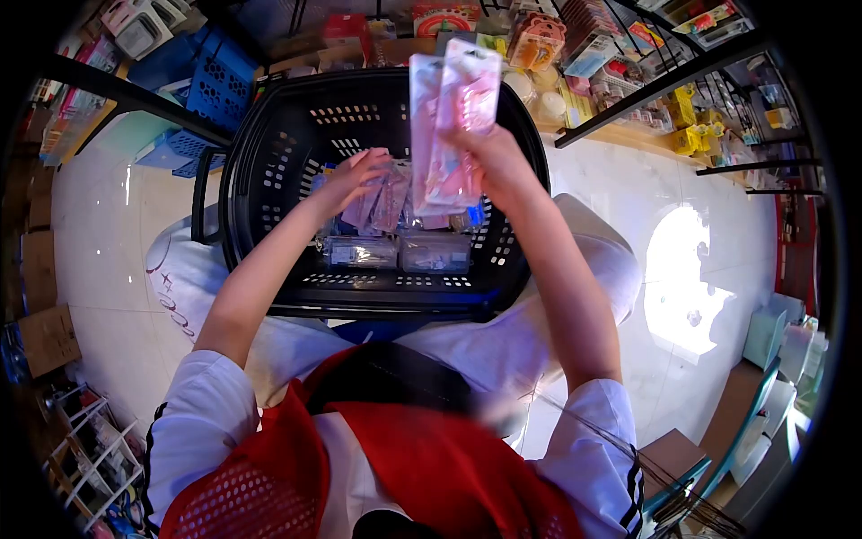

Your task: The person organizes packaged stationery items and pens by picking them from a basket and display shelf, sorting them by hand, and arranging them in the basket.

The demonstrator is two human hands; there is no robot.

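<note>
My right hand (494,162) is closed around pink-and-white blister packs (471,99), at least two, held upright over the right side of a black plastic basket (269,269). The pink items inside those packs are too small to name. Inside the basket, my left hand (355,182) has its fingers apart, just above or touching some clear packets with pinkish contents (388,205). Below them lie clear plastic packages (359,252), side by side along the near wall. Something blue (474,216) shows under the held packs.
The basket stands between my knees on a glossy tiled floor (611,180). Shelves of packaged goods (539,40) curve around the far side, with black metal bars (664,85) at the right. A blue perforated bin (220,85) is at the left, and a cardboard box (49,341) sits lower left.
</note>
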